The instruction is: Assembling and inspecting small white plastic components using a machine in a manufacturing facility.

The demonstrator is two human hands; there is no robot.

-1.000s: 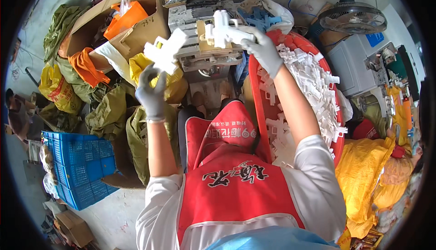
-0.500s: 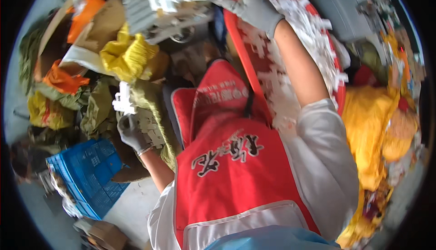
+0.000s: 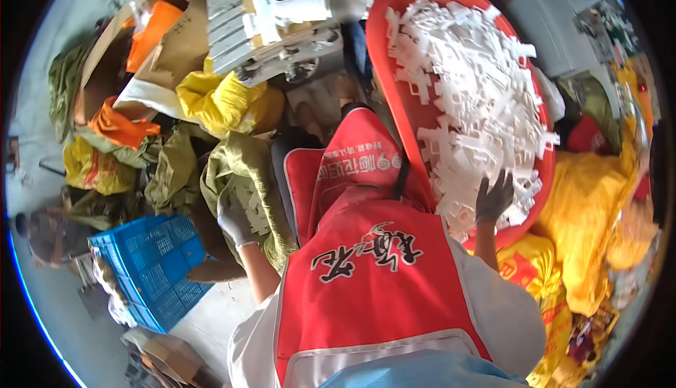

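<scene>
Right hand's (image 3: 494, 202) fingers are spread over white parts (image 3: 479, 99) in a red tub (image 3: 417, 117), seemingly placed alongside for easy reach. Left hand (image 3: 234, 223) is at a green sack (image 3: 239, 154); can't tell its fingers' state. Another part (image 3: 283, 13) lies on the machine (image 3: 224, 32).

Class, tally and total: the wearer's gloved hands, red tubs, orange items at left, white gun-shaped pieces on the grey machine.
Grey-gloved left hand and right hand: 2
Red oval plastic tub: 1
Upper orange item, lower orange item: 2
White gun-shaped plastic piece on grey machine: 1
Total: 6
</scene>
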